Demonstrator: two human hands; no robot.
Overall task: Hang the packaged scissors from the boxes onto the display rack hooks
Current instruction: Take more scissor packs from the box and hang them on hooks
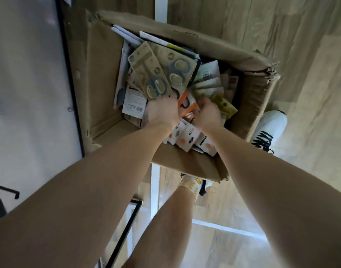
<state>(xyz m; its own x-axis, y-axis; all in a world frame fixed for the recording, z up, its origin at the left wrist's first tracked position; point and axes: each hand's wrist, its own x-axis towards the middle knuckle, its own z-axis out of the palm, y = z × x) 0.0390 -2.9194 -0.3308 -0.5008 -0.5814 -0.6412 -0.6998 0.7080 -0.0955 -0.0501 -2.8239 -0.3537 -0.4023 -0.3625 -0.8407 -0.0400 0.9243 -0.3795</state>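
Observation:
An open cardboard box [100,74] stands on the floor, full of several carded scissor packages. Both my hands are down inside it. My left hand [163,111] grips a fan of brown-card packages with blue-handled scissors [158,74], tilted up toward the box's far left. My right hand [209,115] has its fingers curled on packages in the middle, beside an orange-handled scissor pack [187,107] and a yellow-green card [223,105]. What exactly the right fingers pinch is hidden. No display rack hooks are in view.
White-and-orange packs [187,138] lie at the box's near side under my wrists. A white panel with a black frame [40,84] runs along the left. My white shoe [268,130] stands right of the box on the wooden floor [310,45].

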